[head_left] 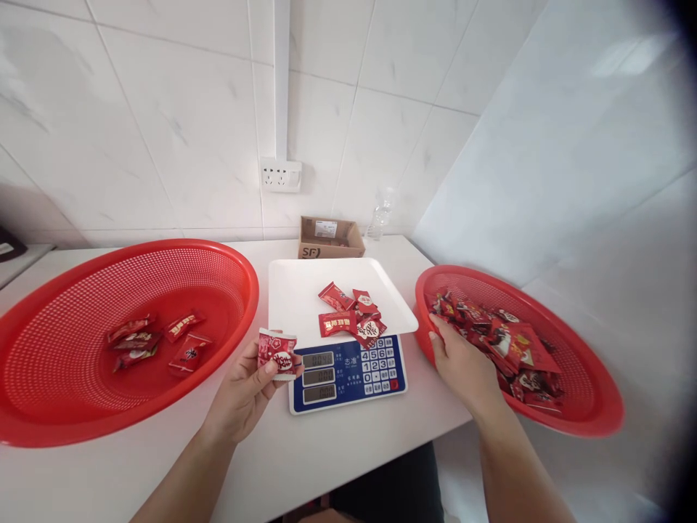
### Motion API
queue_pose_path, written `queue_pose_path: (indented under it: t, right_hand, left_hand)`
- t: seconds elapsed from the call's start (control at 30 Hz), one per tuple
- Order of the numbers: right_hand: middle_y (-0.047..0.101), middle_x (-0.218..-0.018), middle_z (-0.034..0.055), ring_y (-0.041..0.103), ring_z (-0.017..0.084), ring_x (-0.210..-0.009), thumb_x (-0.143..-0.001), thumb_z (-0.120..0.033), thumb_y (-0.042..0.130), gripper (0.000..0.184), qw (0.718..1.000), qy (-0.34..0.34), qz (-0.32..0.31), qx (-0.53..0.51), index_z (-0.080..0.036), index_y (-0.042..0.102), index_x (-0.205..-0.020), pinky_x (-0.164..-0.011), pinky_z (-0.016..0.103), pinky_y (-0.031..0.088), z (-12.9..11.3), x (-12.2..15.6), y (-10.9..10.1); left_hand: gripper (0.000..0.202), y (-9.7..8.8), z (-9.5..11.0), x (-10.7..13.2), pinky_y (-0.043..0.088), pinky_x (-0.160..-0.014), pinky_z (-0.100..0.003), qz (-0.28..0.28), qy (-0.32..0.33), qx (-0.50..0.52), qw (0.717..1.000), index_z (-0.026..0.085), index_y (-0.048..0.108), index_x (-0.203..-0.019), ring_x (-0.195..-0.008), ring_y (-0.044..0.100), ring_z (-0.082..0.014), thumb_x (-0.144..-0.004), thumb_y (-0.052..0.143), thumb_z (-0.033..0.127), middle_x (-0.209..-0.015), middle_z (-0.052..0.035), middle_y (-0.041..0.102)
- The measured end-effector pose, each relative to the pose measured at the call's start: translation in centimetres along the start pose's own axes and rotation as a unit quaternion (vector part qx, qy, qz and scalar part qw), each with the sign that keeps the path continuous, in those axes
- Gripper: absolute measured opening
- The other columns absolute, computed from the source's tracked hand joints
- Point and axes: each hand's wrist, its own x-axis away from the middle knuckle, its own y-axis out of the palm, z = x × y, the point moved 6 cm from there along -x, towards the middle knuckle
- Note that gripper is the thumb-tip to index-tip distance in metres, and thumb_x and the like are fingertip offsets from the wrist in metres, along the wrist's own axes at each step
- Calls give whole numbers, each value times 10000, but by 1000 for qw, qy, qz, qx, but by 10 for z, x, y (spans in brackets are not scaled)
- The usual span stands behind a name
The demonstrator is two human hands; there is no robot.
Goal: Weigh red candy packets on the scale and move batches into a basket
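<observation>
My left hand is closed on a red and white candy packet, held just left of the blue scale. Several red candy packets lie on the scale's white tray. My right hand reaches over the rim of the right red basket, fingers curled down among the heap of red candy packets; whether it grips one is hidden. The left red basket holds several candy packets.
A small open cardboard box and a clear plastic bottle stand at the back by the tiled wall. A wall socket sits above them. The white table ends near my body; the right basket overhangs its right edge.
</observation>
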Motion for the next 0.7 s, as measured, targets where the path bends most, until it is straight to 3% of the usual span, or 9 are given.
queue_pose_path:
  t: [0.2, 0.47, 0.7]
  right_hand:
    - [579, -1292, 117, 623, 333, -1033, -934, -338, 224, 514, 1000, 2, -4, 9, -189, 423, -1383, -834, 489, 477, -1, 1, -1]
    - [589, -1283, 103, 629, 305, -1028, -936, -331, 246, 494, 1000, 7, 6, 12, -205, 444, -1370, -829, 459, 490, 0, 0, 0]
    - [588, -1282, 111, 626, 319, -1028, -934, -335, 239, 499, 1000, 2, 9, 1, -204, 440, -1372, -827, 485, 488, 1, 1, 1]
  left_hand:
    - [307, 4, 3, 2, 540, -607, -226, -6, -3, 22, 1000, 256, 619, -996, -717, 670, -140, -729, 735, 353, -909, -23, 704]
    - [309, 11, 1, 6, 471, -534, -175, -47, -14, -17, 999, 246, 548, -971, -539, 590, -83, -753, 704, 401, -645, 29, 651]
    - [299, 10, 1, 5, 398, -498, -161, -52, 0, -33, 998, 248, 531, -940, -492, 526, -63, -740, 724, 359, -584, 63, 581]
